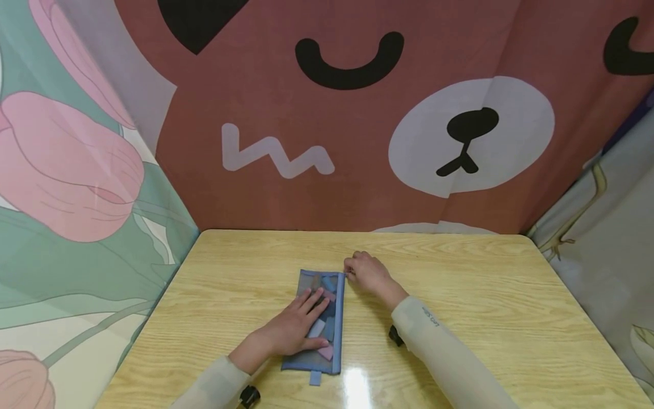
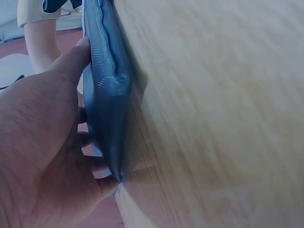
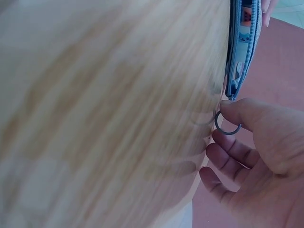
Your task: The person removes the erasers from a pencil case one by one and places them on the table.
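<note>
Lying under left fingers [image 1: 318,310], blue pouch [image 1: 338,318], ring [image 3: 228,133] in right fingers [image 3: 236,148]

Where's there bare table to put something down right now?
Wide bare table: between the pouch and the left edge, beyond the left sleeve; and between the right sleeve and the right edge. Narrower: between pouch and right sleeve. Crowded: the pouch, with the left hand on it and the right hand at its far right corner.

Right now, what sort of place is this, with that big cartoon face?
Probably an indoor table nook screened off by printed cloths: a wood-grain table, a brown cartoon-face cloth behind it, and a pink-flower cloth along the left.
</note>
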A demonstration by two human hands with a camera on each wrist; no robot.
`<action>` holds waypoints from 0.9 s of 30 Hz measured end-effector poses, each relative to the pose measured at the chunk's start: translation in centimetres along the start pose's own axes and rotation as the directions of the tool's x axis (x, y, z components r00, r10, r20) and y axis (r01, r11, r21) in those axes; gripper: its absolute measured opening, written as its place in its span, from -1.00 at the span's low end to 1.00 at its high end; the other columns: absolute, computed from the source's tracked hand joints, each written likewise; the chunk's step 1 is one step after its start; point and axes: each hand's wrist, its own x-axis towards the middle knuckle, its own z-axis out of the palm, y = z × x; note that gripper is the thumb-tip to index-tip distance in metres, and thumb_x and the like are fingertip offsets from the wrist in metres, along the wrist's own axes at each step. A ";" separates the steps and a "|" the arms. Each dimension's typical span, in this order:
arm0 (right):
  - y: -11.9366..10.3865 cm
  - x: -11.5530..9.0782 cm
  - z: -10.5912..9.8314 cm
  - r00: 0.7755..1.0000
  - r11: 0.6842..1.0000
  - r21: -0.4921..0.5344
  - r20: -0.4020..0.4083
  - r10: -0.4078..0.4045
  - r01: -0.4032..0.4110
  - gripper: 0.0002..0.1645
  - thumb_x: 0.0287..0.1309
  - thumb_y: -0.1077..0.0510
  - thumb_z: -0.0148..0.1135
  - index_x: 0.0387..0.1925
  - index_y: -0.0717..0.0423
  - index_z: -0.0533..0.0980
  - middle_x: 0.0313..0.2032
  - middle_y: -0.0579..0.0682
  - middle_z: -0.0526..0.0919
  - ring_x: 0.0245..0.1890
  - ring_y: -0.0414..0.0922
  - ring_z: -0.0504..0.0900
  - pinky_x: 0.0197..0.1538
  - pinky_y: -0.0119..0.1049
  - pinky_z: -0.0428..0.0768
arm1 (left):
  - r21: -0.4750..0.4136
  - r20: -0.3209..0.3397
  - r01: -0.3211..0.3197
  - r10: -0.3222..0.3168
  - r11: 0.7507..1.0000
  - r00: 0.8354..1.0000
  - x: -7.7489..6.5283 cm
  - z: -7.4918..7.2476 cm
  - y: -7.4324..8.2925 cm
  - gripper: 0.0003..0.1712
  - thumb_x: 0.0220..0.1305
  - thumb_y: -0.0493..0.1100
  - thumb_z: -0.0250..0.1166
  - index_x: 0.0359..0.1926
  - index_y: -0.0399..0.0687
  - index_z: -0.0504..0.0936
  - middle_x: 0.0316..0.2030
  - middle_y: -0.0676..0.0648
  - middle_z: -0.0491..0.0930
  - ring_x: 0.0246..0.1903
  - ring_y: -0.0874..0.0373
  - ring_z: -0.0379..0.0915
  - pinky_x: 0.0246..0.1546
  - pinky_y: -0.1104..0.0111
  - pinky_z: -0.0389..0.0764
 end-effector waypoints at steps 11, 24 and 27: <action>-0.1 -0.2 -0.2 1.000 1.000 0.016 0.000 0.005 -0.005 -0.97 0.29 0.16 0.34 -0.29 -0.05 0.62 -0.30 -0.07 0.54 -0.22 -0.04 0.53 -0.20 -0.09 0.60 | 0.008 -0.004 0.008 -0.008 1.000 1.000 0.0 0.0 -0.1 0.00 0.38 0.37 0.12 0.59 -0.09 0.07 0.59 -0.20 -0.08 0.54 -0.28 -0.19 0.48 -0.06 0.12; -0.2 -0.1 -0.1 0.999 0.999 0.012 0.024 0.040 -0.040 -0.97 0.30 0.13 0.33 -0.30 -0.07 0.63 -0.28 -0.08 0.54 -0.19 -0.04 0.52 -0.16 -0.10 0.60 | 0.016 0.015 0.035 -0.036 0.999 0.999 0.1 -0.3 0.1 0.02 0.34 0.41 0.13 0.60 -0.03 0.07 0.60 -0.16 -0.07 0.55 -0.25 -0.16 0.48 -0.03 0.15; -0.3 -0.2 -0.2 0.999 0.999 0.010 0.029 0.045 -0.045 -0.97 0.31 0.12 0.33 -0.30 -0.07 0.63 -0.28 -0.08 0.55 -0.18 -0.04 0.52 -0.14 -0.11 0.60 | 0.012 0.021 0.046 -0.046 0.999 0.999 0.1 -0.4 0.1 0.03 0.33 0.42 0.14 0.60 -0.02 0.07 0.60 -0.14 -0.07 0.55 -0.24 -0.17 0.47 -0.03 0.16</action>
